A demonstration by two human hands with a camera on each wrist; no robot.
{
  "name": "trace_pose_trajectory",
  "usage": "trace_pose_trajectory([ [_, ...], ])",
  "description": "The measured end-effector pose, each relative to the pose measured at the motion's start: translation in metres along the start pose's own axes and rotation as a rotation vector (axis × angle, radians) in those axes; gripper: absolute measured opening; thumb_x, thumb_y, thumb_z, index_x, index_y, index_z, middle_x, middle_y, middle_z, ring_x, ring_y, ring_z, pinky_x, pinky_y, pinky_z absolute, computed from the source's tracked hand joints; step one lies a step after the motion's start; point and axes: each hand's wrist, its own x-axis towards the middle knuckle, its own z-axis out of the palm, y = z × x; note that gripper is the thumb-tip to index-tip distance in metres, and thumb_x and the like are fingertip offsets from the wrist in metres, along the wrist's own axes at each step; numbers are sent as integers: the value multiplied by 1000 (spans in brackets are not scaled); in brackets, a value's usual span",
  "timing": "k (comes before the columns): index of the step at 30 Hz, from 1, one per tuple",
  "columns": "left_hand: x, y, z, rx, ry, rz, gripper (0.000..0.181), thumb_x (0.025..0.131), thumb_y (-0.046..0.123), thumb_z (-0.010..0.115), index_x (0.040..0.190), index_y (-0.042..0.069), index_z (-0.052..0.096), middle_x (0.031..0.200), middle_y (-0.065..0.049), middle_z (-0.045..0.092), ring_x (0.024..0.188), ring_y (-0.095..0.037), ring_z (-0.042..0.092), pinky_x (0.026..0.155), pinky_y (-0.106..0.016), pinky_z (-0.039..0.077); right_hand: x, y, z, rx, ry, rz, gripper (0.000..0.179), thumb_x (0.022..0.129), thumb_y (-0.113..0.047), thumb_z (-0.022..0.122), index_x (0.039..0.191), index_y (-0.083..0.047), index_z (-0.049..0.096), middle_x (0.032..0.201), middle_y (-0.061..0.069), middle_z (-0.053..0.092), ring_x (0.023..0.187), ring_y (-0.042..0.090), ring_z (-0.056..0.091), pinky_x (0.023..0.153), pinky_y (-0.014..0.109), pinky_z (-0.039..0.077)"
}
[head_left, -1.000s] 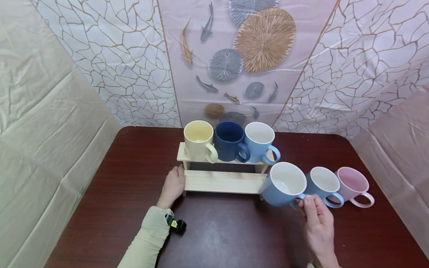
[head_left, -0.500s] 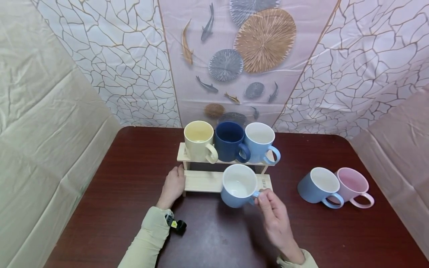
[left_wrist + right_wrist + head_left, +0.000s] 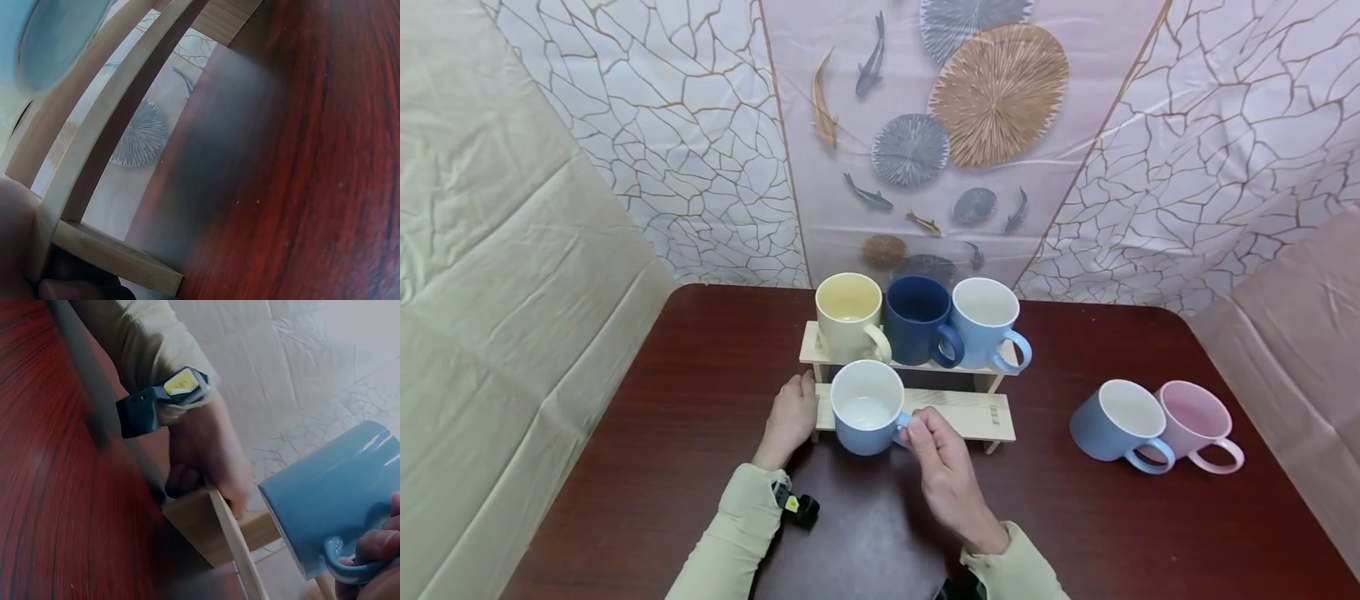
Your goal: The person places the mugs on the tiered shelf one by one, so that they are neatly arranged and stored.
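My right hand pinches the handle of a light blue mug with a white inside. The mug is upright over the left part of the lower shelf of a two-step wooden rack; in the right wrist view its blue side tilts close above the shelf board. At the rack's left end, my left hand grips the lower board, fingers curled over its edge in the right wrist view. On the upper shelf stand a cream mug, a navy mug and another light blue mug.
To the right on the dark red-brown table stand a greyish-blue mug and a pink mug, side by side with handles toward the right front. Patterned cloth hangs behind the table, with plain cloth on the left.
My right hand has carried the light blue mug leftward, from beside the greyish-blue mug to over the lower shelf's left part. The left hand stays on the rack's end.
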Motion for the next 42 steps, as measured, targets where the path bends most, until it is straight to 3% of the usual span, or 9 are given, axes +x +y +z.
trace_pose_trajectory([
  [8, -1, -1, -2, -29, -10, -29, 45, 106, 35, 30, 84, 5, 57, 72, -12, 56, 74, -29, 60, 67, -44, 47, 7, 13, 17, -32, -15, 74, 25, 105, -13, 43, 90, 4, 51, 88, 17, 51, 82, 18, 47, 73, 27, 40],
  [16, 0, -2, -1, -32, -14, -18, 46, 106, 36, 31, 85, 5, 57, 71, -11, 57, 70, -27, 60, 65, -42, 47, 11, 22, 20, -36, 1, 97, 25, 105, -17, 44, 90, 1, 52, 90, 16, 52, 88, 18, 49, 80, 27, 43],
  [23, 0, -1, -1, -36, -7, -6, 44, 106, 33, 32, 88, 3, 59, 77, -15, 60, 78, -31, 62, 71, -47, 48, 15, 27, 21, -58, 5, 108, 27, 105, -20, 43, 90, 1, 53, 89, 19, 52, 87, 20, 50, 79, 25, 42],
  [31, -1, 1, -1, -18, 2, -11, 43, 106, 32, 32, 84, 5, 56, 73, -12, 57, 75, -29, 60, 69, -45, 47, 18, 34, 22, -52, 11, 96, 27, 106, -19, 41, 91, 0, 53, 76, 8, 44, 71, 15, 40, 71, 27, 38],
  [38, -2, 2, -2, -17, 10, 4, 44, 106, 32, 32, 84, 3, 56, 73, -14, 57, 78, -33, 62, 72, -48, 48, 21, 29, 21, -60, -10, 148, 25, 105, -12, 40, 95, 6, 53, 74, 3, 39, 68, 12, 38, 67, 24, 34],
  [42, -1, 2, -1, -13, 16, 11, 44, 106, 33, 32, 84, 4, 57, 75, -15, 59, 82, -34, 62, 74, -50, 48, 22, 10, 21, -96, -18, 187, 24, 105, -9, 40, 96, 9, 53, 74, 5, 41, 68, 15, 41, 66, 24, 35],
])
